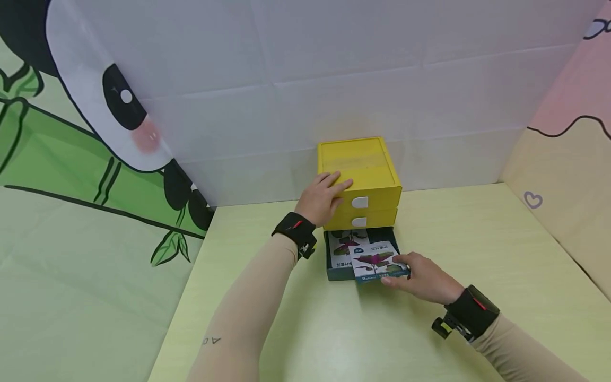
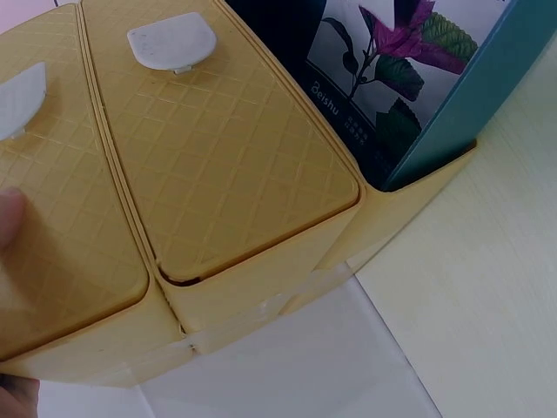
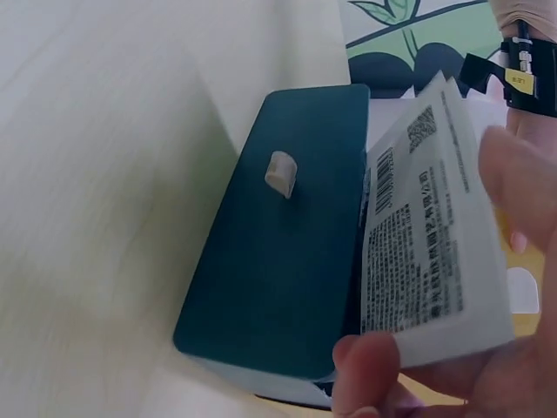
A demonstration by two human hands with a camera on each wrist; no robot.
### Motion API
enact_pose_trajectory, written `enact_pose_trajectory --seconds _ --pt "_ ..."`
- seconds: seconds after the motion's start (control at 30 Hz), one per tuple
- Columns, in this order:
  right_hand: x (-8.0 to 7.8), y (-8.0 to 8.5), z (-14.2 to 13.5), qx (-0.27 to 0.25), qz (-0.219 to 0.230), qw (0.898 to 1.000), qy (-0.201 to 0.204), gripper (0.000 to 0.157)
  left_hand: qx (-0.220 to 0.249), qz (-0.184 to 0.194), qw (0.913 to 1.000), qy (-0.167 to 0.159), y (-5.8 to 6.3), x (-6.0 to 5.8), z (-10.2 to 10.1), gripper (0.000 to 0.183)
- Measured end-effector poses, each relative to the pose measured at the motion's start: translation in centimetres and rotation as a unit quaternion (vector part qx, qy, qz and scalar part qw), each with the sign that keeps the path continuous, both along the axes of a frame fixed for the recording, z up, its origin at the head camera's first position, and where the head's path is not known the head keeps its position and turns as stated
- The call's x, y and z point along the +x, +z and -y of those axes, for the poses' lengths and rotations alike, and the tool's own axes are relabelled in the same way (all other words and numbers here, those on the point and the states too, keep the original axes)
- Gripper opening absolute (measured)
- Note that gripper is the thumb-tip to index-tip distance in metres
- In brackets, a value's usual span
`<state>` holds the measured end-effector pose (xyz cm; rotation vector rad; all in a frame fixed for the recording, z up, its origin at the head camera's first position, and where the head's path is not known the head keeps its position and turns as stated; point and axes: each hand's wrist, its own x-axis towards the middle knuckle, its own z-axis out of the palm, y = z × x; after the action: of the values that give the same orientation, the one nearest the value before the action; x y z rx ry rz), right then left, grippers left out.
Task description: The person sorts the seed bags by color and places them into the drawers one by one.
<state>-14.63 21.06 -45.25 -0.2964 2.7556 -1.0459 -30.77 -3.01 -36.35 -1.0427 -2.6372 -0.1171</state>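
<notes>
My right hand (image 1: 427,278) pinches a flat packet (image 1: 377,260) printed with a purple-leaved plant, thumb on one side and fingers on the other. Its text-covered back with a barcode faces the right wrist view. The packet is tilted over the front of a pulled-out dark green drawer (image 1: 340,274). Inside that drawer lies a second packet (image 1: 341,254) with the same plant picture, partly covered by the first. My left hand (image 1: 319,199) rests on the upper left corner of a yellow drawer unit (image 1: 353,154), a fingertip (image 2: 9,218) touching the front.
Two yellow drawers with white pulls (image 1: 360,202) sit closed above the green one, which has a small pale knob (image 3: 280,172). The unit stands on a pale yellow table (image 1: 458,228) against a white sheet (image 1: 286,122). Patterned sheets hang at both sides.
</notes>
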Motion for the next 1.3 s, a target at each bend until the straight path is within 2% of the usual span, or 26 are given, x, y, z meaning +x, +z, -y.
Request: enact_pose_trajectory --seconds 0.6,0.93,1.3 --pt "-1.1 0.2 0.1 0.041 -0.015 0.999 -0.001 0.087 -0.002 0.009 0.9999 0.007 -0.1 0.0 0.0 0.049" --pt "-1.9 0.4 0.5 0.056 -0.028 0.998 0.001 0.082 -0.002 0.004 1.0000 0.002 0.0 0.0 0.1 0.049" --pt "-3.1 0.3 0.8 0.070 -0.016 0.997 -0.010 0.082 0.003 0.007 1.0000 -0.002 0.1 0.1 0.1 0.048"
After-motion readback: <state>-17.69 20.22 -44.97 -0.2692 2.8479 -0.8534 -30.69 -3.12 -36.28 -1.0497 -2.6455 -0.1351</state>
